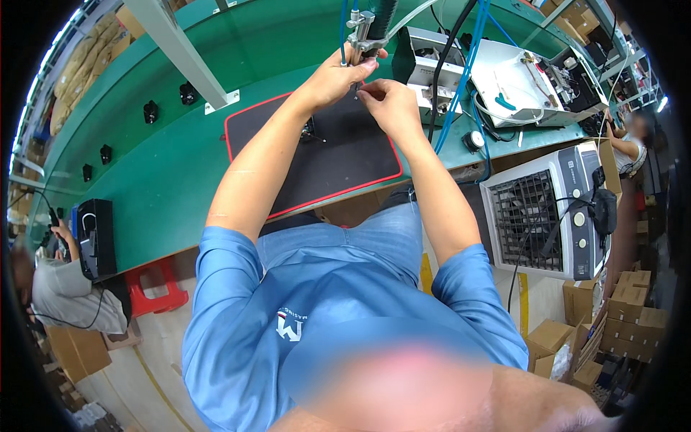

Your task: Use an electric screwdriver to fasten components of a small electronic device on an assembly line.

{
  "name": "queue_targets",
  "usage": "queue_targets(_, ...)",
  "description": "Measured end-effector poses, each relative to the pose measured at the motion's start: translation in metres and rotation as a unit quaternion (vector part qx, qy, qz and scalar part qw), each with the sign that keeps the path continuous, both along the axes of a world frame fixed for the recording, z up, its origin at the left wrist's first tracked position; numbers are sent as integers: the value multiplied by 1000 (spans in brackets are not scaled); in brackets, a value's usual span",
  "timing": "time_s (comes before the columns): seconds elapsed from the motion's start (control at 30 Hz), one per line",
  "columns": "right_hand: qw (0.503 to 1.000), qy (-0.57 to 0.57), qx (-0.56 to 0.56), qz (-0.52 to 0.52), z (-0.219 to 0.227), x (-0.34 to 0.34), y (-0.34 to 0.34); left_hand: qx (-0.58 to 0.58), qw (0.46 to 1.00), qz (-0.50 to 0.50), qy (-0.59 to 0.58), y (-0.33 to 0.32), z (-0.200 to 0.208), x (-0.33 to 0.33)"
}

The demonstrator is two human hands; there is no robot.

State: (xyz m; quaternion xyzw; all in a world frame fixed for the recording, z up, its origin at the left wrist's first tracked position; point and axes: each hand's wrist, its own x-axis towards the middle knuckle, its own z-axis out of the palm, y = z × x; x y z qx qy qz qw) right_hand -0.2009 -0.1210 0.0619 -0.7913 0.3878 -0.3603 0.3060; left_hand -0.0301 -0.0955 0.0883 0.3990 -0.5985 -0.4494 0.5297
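At the far middle of the bench hangs a power screwdriver [358,45] with a metal head, a dark body and hoses running up from it. My left hand [332,81] is wrapped round its lower end. My right hand [392,106] is closed in a pinch just below and right of the tool's tip; what its fingertips hold is too small to make out. Both hands are above a black mat [335,169] with a red border. On the mat, partly hidden by my left forearm, lies a small black part [309,130] with thin wires.
Several small black parts [150,111] stand along the green bench [155,183] on the left. To the right are an open white housing [511,75], blue hoses [458,90] and a round gauge [473,140]. An air cooler [547,212] stands beside me. Co-workers sit at both sides.
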Motion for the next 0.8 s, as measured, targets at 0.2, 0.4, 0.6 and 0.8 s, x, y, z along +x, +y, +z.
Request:
queue_targets(0.2, 993, 6, -114, 8, -8, 3, 0, 0, 1000, -6, 18, 1, -1, -3)
queue_targets(0.4, 986, 92, -141, -14, -25, 7, -5, -2, 1000, 5, -4, 2, 1, -1)
queue_targets(0.6, 974, 183, -125, -40, -50, 22, -15, 0, 1000, 8, 6, 2, -6, -4)
queue_targets(0.8, 983, 128, -134, -11, -43, 2, -15, -1, 1000, 8, -12, 5, -9, 1)
